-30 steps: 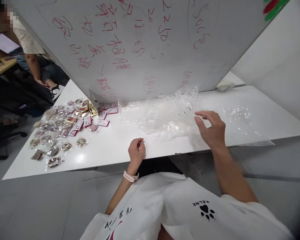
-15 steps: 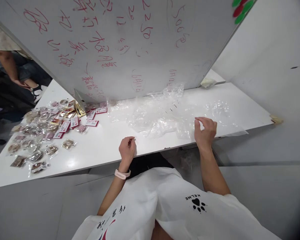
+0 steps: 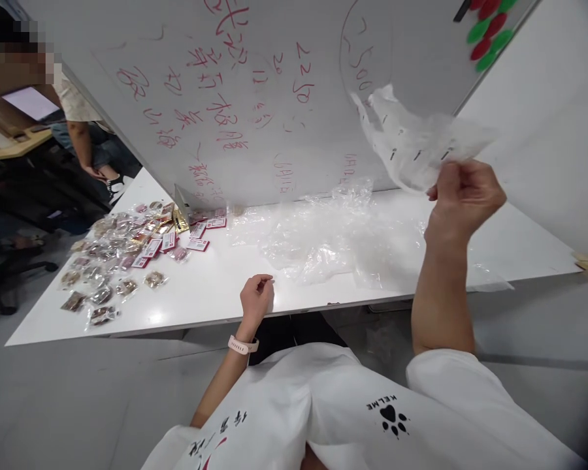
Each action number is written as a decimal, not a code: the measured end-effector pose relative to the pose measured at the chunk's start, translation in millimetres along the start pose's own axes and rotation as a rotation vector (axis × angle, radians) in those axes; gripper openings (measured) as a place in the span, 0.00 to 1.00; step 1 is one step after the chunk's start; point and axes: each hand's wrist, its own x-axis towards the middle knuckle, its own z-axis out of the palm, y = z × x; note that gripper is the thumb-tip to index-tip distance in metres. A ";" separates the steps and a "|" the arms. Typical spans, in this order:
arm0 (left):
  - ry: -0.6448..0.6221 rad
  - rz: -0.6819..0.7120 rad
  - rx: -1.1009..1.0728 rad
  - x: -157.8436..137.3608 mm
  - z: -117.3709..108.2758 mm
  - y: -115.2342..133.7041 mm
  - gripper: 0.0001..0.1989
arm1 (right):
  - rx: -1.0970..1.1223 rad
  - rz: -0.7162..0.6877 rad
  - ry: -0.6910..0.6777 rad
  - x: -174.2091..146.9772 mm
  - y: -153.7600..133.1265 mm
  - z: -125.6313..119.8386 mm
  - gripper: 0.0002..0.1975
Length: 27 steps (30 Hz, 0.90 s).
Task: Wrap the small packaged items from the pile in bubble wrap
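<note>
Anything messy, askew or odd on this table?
Mildly untidy: clear plastic bags lie crumpled in a loose heap mid-table, and small packets are scattered unevenly at its left end. The right hand holds one bag aloft.

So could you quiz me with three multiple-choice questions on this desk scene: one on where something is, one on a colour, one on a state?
1. Where do the small packets lie?
A. on the table's left part
B. on the floor
C. in the right hand

2. What colour is the writing on the whiteboard?
A. blue
B. red
C. black

3. What is the state of the clear bag at the right hand?
A. flat on the table
B. lifted in the air
C. folded in the left hand

Answers: 1 A, the packets are spread over the left of the table; 2 B, the strokes are red; 3 B, the right hand pinches it above the table, while the left hand rests at the table's edge.
</note>
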 end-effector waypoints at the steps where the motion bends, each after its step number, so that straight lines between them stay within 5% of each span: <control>1: -0.057 -0.059 -0.121 0.0 -1.1 7.3 0.12 | 0.070 -0.039 -0.065 -4.8 -14.5 -3.9 0.06; 6: -0.440 -0.263 -0.990 -4.8 -13.7 49.3 0.37 | 0.229 -0.110 -0.597 -72.0 -66.8 -12.4 0.10; 8: -0.509 -0.305 -1.136 -8.2 -20.1 56.8 0.43 | 0.256 -0.047 -0.756 -103.7 -69.5 -12.6 0.12; 14: -0.479 -0.385 -0.935 -19.6 -23.8 38.5 0.39 | 0.200 0.155 -0.972 -161.6 -58.1 -16.4 0.16; 18: -0.202 -0.284 -0.814 -29.0 -19.1 35.8 0.28 | -0.084 0.130 -0.728 -172.7 -75.0 -17.4 0.14; 20: -0.114 -0.150 -0.697 -36.1 -16.7 44.2 0.22 | -0.069 0.198 -0.772 -180.3 -90.3 -13.5 0.16; 24: -0.345 0.320 -0.333 -50.3 -10.5 65.8 0.23 | 0.236 0.423 -1.141 -202.3 -112.3 -0.8 0.36; 27: -0.405 0.510 -0.186 -52.6 -10.4 70.6 0.30 | 0.310 0.545 -1.139 -211.5 -112.3 3.1 0.33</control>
